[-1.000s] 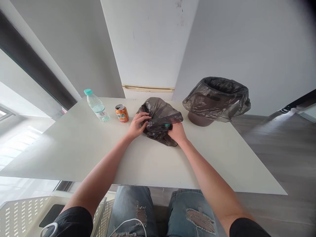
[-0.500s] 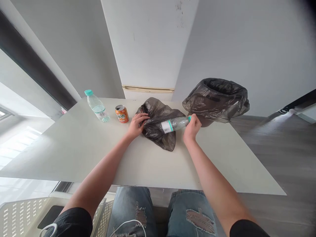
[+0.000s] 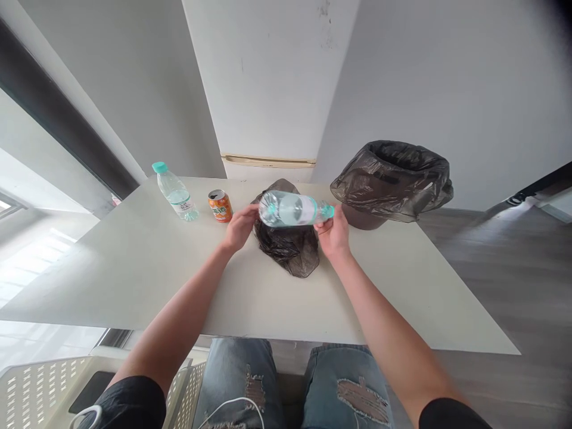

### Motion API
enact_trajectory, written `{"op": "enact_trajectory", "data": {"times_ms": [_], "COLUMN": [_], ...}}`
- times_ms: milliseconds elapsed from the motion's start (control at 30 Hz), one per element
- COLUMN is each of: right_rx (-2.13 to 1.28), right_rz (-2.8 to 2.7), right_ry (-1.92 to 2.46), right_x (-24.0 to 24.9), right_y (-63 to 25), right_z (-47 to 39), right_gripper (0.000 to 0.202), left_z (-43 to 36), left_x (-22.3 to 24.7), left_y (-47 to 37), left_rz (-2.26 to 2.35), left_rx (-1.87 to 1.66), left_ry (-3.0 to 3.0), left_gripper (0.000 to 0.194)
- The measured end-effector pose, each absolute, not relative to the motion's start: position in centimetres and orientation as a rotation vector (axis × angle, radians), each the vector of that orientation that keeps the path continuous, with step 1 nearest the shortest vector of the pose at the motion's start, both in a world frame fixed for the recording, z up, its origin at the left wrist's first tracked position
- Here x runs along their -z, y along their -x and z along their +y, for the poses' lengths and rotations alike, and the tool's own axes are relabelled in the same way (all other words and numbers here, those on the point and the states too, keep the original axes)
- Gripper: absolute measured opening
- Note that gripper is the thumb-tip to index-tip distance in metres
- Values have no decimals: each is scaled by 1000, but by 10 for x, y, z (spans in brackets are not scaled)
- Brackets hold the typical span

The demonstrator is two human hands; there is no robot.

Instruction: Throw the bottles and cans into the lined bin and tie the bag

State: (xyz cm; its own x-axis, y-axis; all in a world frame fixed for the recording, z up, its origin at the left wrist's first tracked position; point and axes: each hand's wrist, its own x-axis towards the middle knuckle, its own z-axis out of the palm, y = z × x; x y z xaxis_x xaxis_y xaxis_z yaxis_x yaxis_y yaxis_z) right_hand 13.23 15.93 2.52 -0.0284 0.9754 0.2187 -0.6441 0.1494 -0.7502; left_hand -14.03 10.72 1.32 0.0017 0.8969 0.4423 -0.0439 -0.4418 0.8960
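A clear plastic bottle [image 3: 290, 210] lies sideways in the air above a crumpled dark plastic bag [image 3: 292, 253] on the table. My right hand [image 3: 334, 231] is closed round its green-capped neck. At the bottle's base is my left hand [image 3: 241, 227], fingers apart, fingertips beside or touching the base and the bag's edge; contact is hard to tell. Left of it stands an orange can [image 3: 220, 208], upright. Farther left, another bottle with a green cap [image 3: 179, 199] stands on the table.
A bin lined with a dark bag [image 3: 393, 185] stands at the right back of the white table [image 3: 147, 268]. A white fridge [image 3: 268, 89] rises behind the table. A perforated beige basket [image 3: 40, 387] is at the lower left.
The bottle has come up off the dark bag and turned level, its base now toward my left hand. My left hand has moved slightly left, and my right hand slightly left with the bottle's neck.
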Motion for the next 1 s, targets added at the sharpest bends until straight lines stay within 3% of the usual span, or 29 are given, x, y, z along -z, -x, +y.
{"op": "enact_trajectory", "data": {"times_ms": [233,500,633,767,867,1000], "right_rx": [-1465,-1399,-1489,-1617,-1238,-522], "right_rz": [-1212,-1389,-1411,-2009,-2422,-2423], "right_ry": [518,477,371,372,614,946], "right_x": [-24,-23,-23,-25,-21,-12], "right_y": [-126,-126,-138,-156,-158,-146], "right_z": [145,144,146,151,154,155], "right_gripper": [34,39,26,53,51,43], "left_z": [106,90,81,47,7,-32], "left_x": [-14,-17,-16,-39,-55,-44], "left_y": [151,155,179,217,236,249], "left_rz": [565,530,566,787,1159,1878], "left_rx": [-783,-582,-919,-1453,-1685,-1939], "left_ry": [-1088,-1231,-1239,-1300,-1335,-1098], "left_gripper": [99,90,103,103,86,67]}}
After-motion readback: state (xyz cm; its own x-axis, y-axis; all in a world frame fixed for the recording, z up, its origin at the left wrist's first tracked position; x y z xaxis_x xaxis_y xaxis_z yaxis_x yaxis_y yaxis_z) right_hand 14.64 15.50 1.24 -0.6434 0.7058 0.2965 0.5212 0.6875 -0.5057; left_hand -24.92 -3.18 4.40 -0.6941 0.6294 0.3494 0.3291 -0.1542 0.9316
